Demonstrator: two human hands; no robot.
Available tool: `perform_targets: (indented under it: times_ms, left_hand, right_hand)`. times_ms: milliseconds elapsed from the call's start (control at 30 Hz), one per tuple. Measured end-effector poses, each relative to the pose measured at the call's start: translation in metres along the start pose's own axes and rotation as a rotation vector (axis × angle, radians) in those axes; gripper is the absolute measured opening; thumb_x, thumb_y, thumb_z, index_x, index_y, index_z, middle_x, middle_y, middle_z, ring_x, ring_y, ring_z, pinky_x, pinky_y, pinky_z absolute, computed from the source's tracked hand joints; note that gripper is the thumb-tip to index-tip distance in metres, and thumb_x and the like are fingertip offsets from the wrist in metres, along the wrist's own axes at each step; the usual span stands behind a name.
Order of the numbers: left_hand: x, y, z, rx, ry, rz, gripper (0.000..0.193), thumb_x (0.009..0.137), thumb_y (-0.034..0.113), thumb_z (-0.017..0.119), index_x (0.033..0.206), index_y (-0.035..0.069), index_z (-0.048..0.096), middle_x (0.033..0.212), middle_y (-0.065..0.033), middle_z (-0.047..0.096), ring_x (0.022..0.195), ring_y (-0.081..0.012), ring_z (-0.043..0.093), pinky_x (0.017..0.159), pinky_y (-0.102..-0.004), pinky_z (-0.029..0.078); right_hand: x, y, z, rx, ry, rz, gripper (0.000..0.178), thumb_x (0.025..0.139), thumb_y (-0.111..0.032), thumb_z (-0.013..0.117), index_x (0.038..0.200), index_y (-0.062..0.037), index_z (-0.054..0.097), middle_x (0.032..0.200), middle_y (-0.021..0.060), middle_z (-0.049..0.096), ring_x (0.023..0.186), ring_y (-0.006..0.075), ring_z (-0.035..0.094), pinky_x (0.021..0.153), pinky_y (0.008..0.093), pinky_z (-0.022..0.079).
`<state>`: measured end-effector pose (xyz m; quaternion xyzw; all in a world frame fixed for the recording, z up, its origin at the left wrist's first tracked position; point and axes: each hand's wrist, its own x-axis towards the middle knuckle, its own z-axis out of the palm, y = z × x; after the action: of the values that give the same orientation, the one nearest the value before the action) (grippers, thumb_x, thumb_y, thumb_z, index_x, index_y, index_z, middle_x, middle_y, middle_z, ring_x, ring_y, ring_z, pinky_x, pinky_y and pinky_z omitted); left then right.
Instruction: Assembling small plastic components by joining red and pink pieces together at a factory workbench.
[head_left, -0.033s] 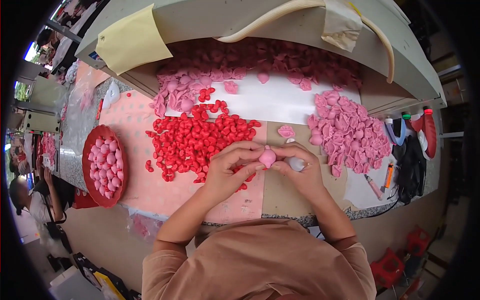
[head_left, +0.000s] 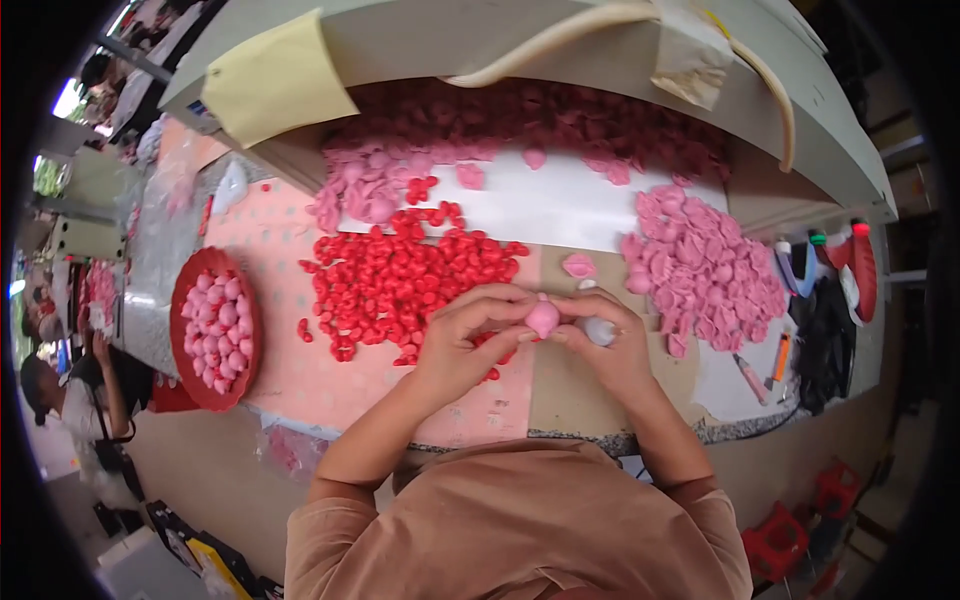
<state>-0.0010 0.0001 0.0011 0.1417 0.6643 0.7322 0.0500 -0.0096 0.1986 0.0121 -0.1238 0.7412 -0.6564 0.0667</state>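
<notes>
Head view: left hand [head_left: 462, 345] and right hand [head_left: 612, 350] met over worktable [head_left: 570, 400], fingertips of both pinched shut on small pink bud piece [head_left: 543, 318]. Red pellet heap [head_left: 405, 275] just beside left hand. Risk: piece could slip from pinch and vanish among pellets.

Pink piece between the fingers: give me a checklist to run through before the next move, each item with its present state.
1. Pink piece pinched by both hands: ok.
2. Left hand and right hand meet at the piece: ok.
3. Red pieces heaped within reach of the left hand: ok.
4. Pale pink pile beside the right hand: ok.
5. Red tray holds pink pieces: ok.
6. Whitish object under the right fingers, what it is: cannot tell.
</notes>
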Motion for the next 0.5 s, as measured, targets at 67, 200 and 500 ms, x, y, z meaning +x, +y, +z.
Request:
perform_targets:
  times_ms: [67,200,500]
  left_hand:
    - [-0.002,0.004,-0.004,0.074,-0.024,0.01,0.023,0.08,-0.004,0.063,0.103,-0.001,0.06,0.115,-0.0131,0.054,0.093,-0.0178,0.061,0.075,-0.0276,0.055]
    - [0.009,-0.005,0.001,0.059,-0.088,0.112,0.022,0.08,0.0,0.066,0.101,0.0,0.061,0.113,-0.0111,0.056,0.099,-0.0163,0.059,0.082,-0.0284,0.053]
    - [0.001,0.006,-0.003,-0.041,-0.064,0.091,0.019,0.08,-0.002,0.064,0.099,-0.001,0.062,0.11,-0.01,0.056,0.097,-0.0171,0.059,0.082,-0.0278,0.053]
  right_hand:
    - [-0.001,-0.003,0.003,-0.088,0.02,-0.021,0.027,0.072,0.001,0.071,0.098,-0.0005,0.065,0.094,0.0072,0.062,0.086,0.0162,0.059,0.078,0.0283,0.046]
    - [-0.009,-0.007,-0.002,-0.109,0.08,0.038,0.024,0.073,0.003,0.067,0.097,0.002,0.063,0.094,0.0081,0.06,0.086,0.0164,0.056,0.079,0.0272,0.044]
    - [-0.011,-0.002,0.006,-0.057,0.067,0.072,0.021,0.078,0.004,0.061,0.099,0.0045,0.059,0.098,0.0073,0.058,0.093,0.0152,0.053,0.085,0.026,0.041]
